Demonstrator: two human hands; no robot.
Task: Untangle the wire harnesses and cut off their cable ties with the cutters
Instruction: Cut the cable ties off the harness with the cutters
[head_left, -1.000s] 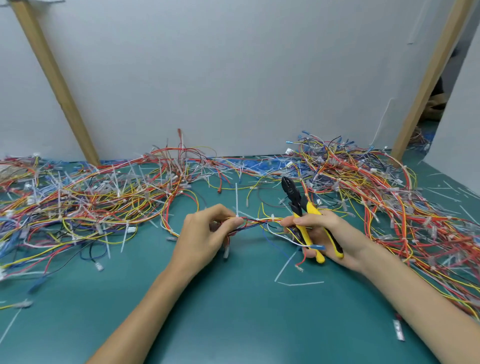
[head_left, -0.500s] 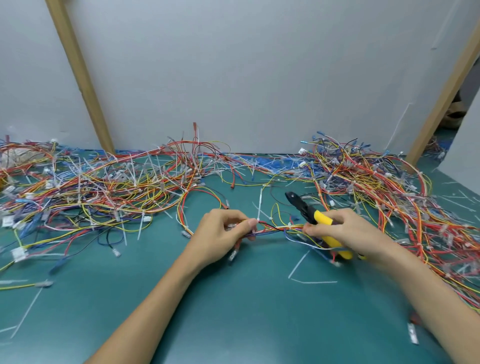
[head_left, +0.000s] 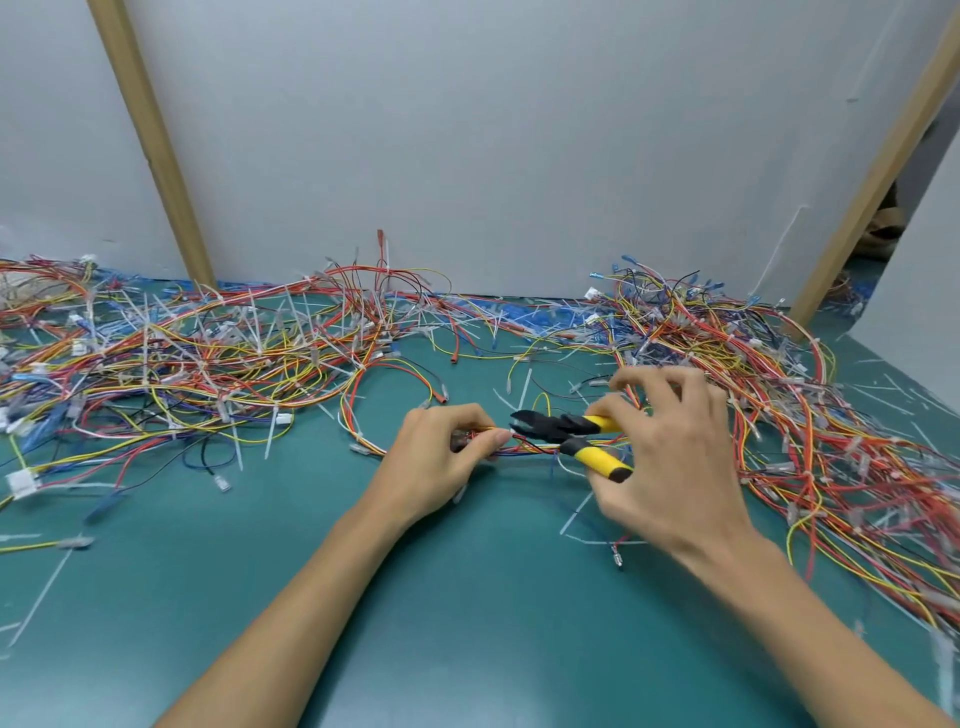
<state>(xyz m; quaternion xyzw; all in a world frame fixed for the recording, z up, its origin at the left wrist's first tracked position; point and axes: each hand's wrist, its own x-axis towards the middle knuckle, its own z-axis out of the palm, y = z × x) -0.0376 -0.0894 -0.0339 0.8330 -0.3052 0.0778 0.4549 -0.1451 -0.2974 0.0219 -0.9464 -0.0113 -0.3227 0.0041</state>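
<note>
Teal matting covers one table (head_left: 467, 623) set against a grey wall (head_left: 519, 130), with two wooden battens leaning on the wall, one at the left (head_left: 150, 140) and one at the right (head_left: 878, 171). Two heaps of wire harnesses lie on the mat. The left heap (head_left: 182, 364) is a flat tangle of red, yellow, orange and blue wires bristling with white cable ties. The left hand (head_left: 441, 457) pinches a thin harness (head_left: 524, 448) of red, yellow and blue wires between thumb and forefinger, low over the mat. One pair of cutters (head_left: 566, 431), black-headed with two spread yellow handles, points its tip at that pinch. The right hand (head_left: 670, 457) grasps the handles, its upper fingers blurred. Loose white tie offcuts (head_left: 576, 514) lie below. The right heap (head_left: 779, 389) spreads behind that hand.
</note>
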